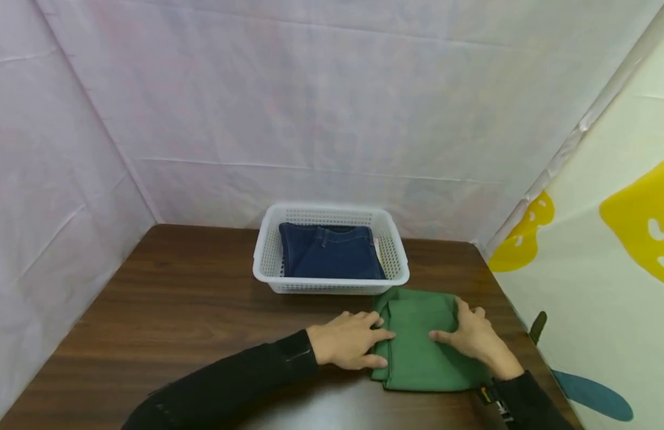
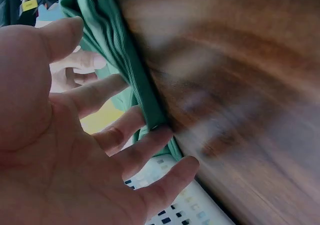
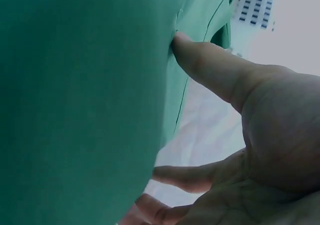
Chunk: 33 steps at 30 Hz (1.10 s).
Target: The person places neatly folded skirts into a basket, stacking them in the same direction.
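A folded green cloth garment [image 1: 423, 346] lies on the table, just in front of the basket's right end. My left hand [image 1: 350, 340] touches its left folded edge, fingers spread and fairly straight. The left wrist view shows the layered folds [image 2: 117, 50] of the cloth by those fingertips. On the garment's right side rests my right hand [image 1: 472, 334], thumb on the top surface and fingers over the far right edge. In the right wrist view the thumb [image 3: 205, 60] presses the green fabric and the other fingers stand apart at its edge.
A white perforated plastic basket [image 1: 332, 288] stands at the back of the brown wooden table [image 1: 176, 310]. Folded dark blue jeans [image 1: 332, 254] lie inside it. Pale fabric walls [image 1: 310, 107] enclose the table behind and at the sides, with yellow shapes printed on the right one.
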Motion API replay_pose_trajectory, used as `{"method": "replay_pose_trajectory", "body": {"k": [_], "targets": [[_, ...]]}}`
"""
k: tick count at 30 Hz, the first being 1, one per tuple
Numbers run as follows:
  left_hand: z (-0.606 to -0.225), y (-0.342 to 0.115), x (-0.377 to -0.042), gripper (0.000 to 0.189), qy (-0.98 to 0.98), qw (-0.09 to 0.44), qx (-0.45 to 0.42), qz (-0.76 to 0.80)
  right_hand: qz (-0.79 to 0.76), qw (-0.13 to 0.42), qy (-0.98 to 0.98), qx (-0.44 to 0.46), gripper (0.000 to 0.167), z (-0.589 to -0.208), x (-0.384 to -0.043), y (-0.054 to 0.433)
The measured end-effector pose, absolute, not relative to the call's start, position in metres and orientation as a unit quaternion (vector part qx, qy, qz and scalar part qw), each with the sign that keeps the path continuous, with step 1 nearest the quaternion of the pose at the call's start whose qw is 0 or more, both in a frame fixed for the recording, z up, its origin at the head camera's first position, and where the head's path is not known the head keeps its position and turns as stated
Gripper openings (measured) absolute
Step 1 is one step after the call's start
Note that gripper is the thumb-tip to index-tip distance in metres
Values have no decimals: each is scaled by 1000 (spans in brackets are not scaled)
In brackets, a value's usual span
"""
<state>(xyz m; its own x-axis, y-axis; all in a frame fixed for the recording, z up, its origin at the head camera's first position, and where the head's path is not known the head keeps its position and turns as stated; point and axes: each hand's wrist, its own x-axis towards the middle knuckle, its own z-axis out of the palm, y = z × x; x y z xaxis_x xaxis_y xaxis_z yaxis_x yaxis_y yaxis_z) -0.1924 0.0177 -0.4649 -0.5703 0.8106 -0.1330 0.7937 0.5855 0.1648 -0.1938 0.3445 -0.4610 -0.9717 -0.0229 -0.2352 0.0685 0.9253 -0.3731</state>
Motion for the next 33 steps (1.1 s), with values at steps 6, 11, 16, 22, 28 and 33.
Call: {"method": "replay_pose_trajectory", "body": {"k": [6, 11, 16, 22, 28, 33], "targets": [[-459, -6, -184, 58, 882, 93, 459, 52, -216, 129, 967, -23, 123, -462, -187, 326], [-452, -34, -175, 52, 890, 111, 435, 76, -229, 127, 964, -43, 119, -463, -186, 300], [-453, -69, -170, 51, 894, 120, 422, 95, -248, 123, 959, -60, 115, -464, -186, 270], [-454, -110, -166, 47, 898, 112, 407, 123, -280, 107, 950, -86, 111, -468, -184, 241], [-449, -140, -160, 42, 901, 93, 395, 152, -334, 110, 931, -94, 108, -468, -183, 229], [-451, -153, -158, 42, 907, 106, 364, 181, -413, 145, 896, -74, 106, -470, -182, 229]]}}
